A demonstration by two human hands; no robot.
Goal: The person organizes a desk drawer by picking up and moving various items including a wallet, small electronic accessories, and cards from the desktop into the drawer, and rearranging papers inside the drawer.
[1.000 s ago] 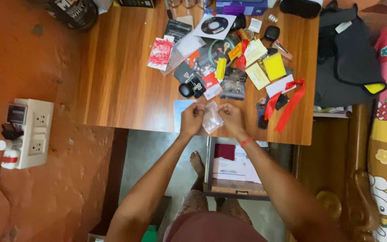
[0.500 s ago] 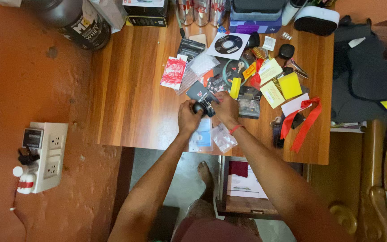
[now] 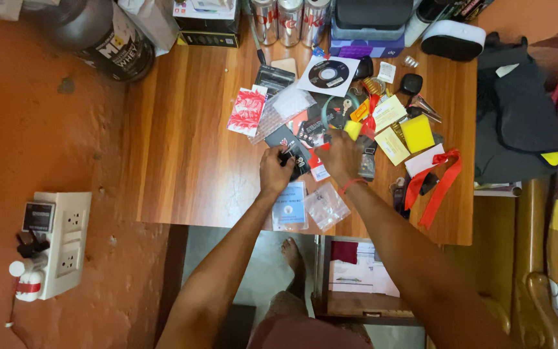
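My left hand reaches over the wooden table and pinches a small black case with a metal clip at the near edge of a pile of cards and packets. My right hand, with a red thread on its wrist, rests on the pile just to the right, over a dark packet; its fingertips are hidden. A small clear plastic bag and a light blue card lie flat by the table's front edge, under my forearms.
The pile holds a disc in a white sleeve, a yellow note pad, a red ribbon, a red patterned packet and a bubble-wrap bag. Cans and a dark tub stand at the back. A socket box hangs left.
Both hands let go of the clear plastic bag, which now lies on the table. They moved forward to the pile; the left took the black case, and the right shifted right.
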